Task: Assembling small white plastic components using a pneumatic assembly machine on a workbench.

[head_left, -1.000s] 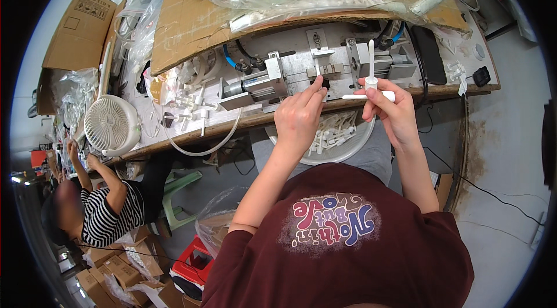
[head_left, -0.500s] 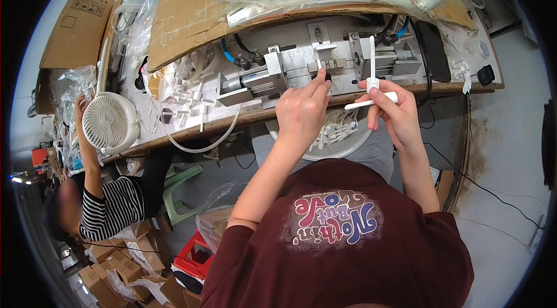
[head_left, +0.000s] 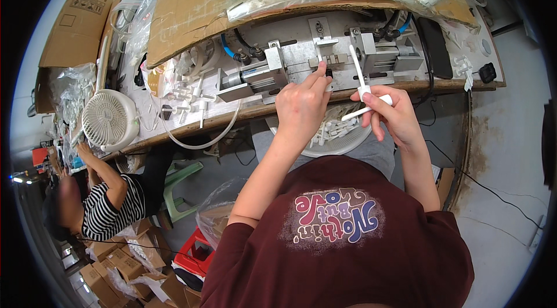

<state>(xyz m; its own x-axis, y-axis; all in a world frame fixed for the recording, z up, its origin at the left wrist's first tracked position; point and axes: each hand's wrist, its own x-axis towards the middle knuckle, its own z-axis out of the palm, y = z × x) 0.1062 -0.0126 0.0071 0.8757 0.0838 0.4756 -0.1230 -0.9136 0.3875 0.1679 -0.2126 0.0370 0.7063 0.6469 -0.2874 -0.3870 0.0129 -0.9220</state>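
Note:
My left hand [head_left: 301,105] reaches to the metal clamping fixture [head_left: 335,60] on the bench. Its index finger is stretched forward and the others are curled at the fixture's near side. A white plastic piece shows partly at those fingers; the rest of it is hidden. To the right, my right hand [head_left: 390,109] is closed on two white plastic stemmed pieces, each a thin rod with a wider cylindrical end. One piece [head_left: 357,67] points up and away, and the other [head_left: 366,108] lies across the fingers, pointing left.
Metal cylinder units flank the fixture, left [head_left: 255,76] and right [head_left: 386,55]. A white basket [head_left: 342,148] of similar pieces sits below the bench edge. Cardboard [head_left: 191,24] with bagged pieces lies behind. A white fan [head_left: 110,121] and another person [head_left: 113,206] are at left.
The upright piece in my right hand has tilted left, and the crosswise piece has turned slightly. My left hand stays at the fixture. The other person's arm has lowered.

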